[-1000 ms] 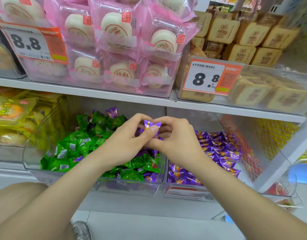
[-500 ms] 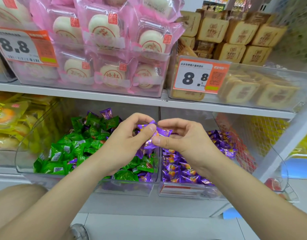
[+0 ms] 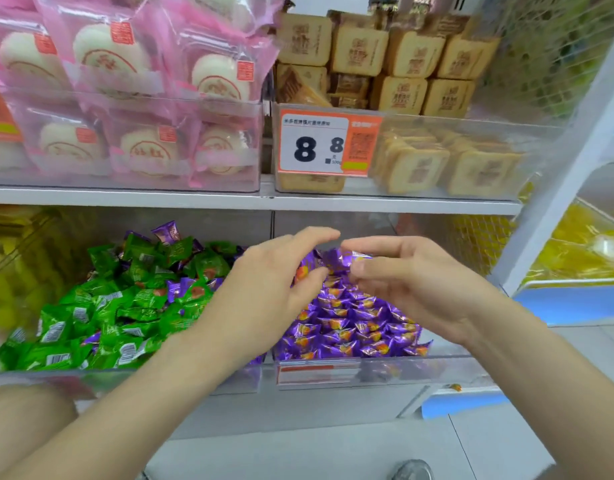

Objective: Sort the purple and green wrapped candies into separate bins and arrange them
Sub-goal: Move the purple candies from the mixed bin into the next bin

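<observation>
Two clear bins stand side by side on the lower shelf. The left bin [image 3: 125, 379] holds green candies [image 3: 125, 306] with several purple ones mixed in, one [image 3: 167, 232] on top at the back. The right bin [image 3: 402, 372] holds a pile of purple candies [image 3: 350, 327]. Both hands hover over the right bin, fingertips almost meeting. My right hand [image 3: 413, 289] pinches a small bunch of purple candies [image 3: 340, 259] between thumb and index finger. My left hand [image 3: 274, 289] has its fingers stretched out beside the bunch, its thumb touching it.
The upper shelf [image 3: 229, 199] carries pink-wrapped round cakes [image 3: 125, 98] and brown square cakes [image 3: 402, 64] behind an 8.8 price tag [image 3: 326, 143]. Yellow snacks [image 3: 14, 271] fill the far-left bin. A white shelf post [image 3: 558, 168] and yellow packets [image 3: 582, 251] stand to the right.
Both hands have moved right, from above the green bin to above the purple bin, carrying the purple candies. The left hand's fingers have straightened and loosened their pinch.
</observation>
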The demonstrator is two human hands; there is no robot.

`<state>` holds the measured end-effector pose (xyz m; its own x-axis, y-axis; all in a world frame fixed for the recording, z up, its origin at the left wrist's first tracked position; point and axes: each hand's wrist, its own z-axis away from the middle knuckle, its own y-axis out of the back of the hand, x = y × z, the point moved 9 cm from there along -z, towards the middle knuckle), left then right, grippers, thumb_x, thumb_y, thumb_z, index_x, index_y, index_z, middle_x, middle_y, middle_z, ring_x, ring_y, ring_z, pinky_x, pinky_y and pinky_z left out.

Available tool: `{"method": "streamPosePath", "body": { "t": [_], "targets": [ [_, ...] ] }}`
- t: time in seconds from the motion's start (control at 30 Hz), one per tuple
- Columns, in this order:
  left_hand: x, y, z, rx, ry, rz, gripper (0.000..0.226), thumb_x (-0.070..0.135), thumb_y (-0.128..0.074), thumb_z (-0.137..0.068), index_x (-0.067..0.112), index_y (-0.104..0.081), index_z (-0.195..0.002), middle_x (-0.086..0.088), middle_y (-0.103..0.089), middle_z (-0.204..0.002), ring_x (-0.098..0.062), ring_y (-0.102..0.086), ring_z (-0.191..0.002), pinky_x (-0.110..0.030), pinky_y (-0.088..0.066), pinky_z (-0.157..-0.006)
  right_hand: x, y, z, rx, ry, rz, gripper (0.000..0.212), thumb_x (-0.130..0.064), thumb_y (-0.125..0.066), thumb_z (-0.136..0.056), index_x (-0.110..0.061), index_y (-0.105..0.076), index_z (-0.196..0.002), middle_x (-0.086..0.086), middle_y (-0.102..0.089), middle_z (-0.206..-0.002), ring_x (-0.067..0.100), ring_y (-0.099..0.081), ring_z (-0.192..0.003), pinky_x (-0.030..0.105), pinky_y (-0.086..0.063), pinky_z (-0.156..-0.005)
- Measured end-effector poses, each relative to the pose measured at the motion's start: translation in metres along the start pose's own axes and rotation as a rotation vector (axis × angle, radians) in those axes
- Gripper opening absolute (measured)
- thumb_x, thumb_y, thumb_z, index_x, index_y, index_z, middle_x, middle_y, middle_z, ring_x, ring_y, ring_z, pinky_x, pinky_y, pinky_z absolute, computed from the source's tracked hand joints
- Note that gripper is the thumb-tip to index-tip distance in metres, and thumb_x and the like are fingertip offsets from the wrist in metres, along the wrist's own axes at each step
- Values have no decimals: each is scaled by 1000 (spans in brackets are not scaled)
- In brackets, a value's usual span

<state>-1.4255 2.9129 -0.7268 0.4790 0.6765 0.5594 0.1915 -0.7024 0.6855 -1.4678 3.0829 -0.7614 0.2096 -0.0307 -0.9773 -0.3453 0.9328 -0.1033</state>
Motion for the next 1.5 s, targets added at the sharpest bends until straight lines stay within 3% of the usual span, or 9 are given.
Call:
{"method": "streamPosePath", "body": {
  "t": [0.13, 0.33, 0.47, 0.63, 0.83, 1.03, 1.23, 1.4, 1.5],
  "targets": [
    [25, -27, -19, -49, -46, -15, 22, 44, -66, -99, 40, -64, -121, 11, -62, -85, -8, -55, -79, -31, -47, -79, -10, 34, 16, 26, 83, 291, 23, -17, -75, -95, -5, -70, -115, 20, -76, -95, 24, -68, -77, 30, -55, -67],
    [41, -76, -56, -221, 38, 96, 9, 42, -72, -95, 35, -69, -89, 8, -68, -70, -9, -58, -65, -27, -43, -65, -31, 80, 30, 64, 400, 754, 10, -25, -76, -96, -19, -79, -103, 1, -79, -90, 24, -75, -84, 36, -59, -78],
    [41, -115, -75, -239, 58, 64, 10, 47, -74, -92, 37, -74, -92, 7, -69, -70, -14, -62, -73, -35, -52, -77, -35, 117, 26, 188, 455, 1148, 8, -24, -82, -90, -23, -82, -97, -11, -75, -75, 5, -66, -68, 13, -43, -65],
    [15, -135, -71, -206, 216, 47, 26, 51, -73, -93, 34, -67, -111, 10, -66, -87, -3, -58, -71, -29, -45, -68, -21, 156, 0, 290, 358, 1530, 15, -31, -71, -88, -21, -79, -96, 3, -77, -90, 31, -70, -92, 44, -55, -79],
    [-13, -148, -44, -234, 352, 113, 34, 58, -74, -88, 35, -64, -110, 5, -67, -96, -7, -60, -68, -27, -42, -62, 5, 134, -32, 142, 195, 1895, 14, -16, -65, -97, -19, -65, -111, 6, -53, -93, 37, -56, -83, 38, -43, -66],
    [-5, -148, -40, -283, 311, 83, 29, 57, -71, -91, 37, -62, -110, 10, -65, -98, 1, -60, -59, -21, -42, -61, 16, 137, -51, 75, 53, 1947, 24, -7, -71, -93, -18, -73, -114, 13, -67, -112, 38, -68, -94, 36, -46, -69],
    [-7, -145, -31, -304, 322, 112, 29, 60, -72, -89, 39, -61, -106, 14, -64, -101, 0, -64, -86, -19, -48, -76, 32, 131, -62, 46, -36, 2038, 27, 3, -63, -90, -18, -51, -76, 5, -53, -83, 34, -54, -76, 37, -48, -77],
    [-17, -145, -22, -257, 377, 144, 32, 61, -75, -85, 35, -64, -101, 12, -65, -93, 3, -61, -85, -18, -42, -68, 38, 131, -64, 29, -21, 2046, 19, -9, -70, -91, -22, -64, -102, 4, -55, -92, 32, -59, -82, 35, -43, -72],
    [-18, -147, -18, -258, 389, 154, 33, 59, -79, -83, 32, -66, -98, 12, -67, -90, 6, -60, -83, -16, -41, -66, 38, 129, -63, 22, -17, 2054, 22, -11, -71, -88, -22, -53, -80, -2, -47, -77, 28, -53, -71, 35, -42, -69]
  ]
}}
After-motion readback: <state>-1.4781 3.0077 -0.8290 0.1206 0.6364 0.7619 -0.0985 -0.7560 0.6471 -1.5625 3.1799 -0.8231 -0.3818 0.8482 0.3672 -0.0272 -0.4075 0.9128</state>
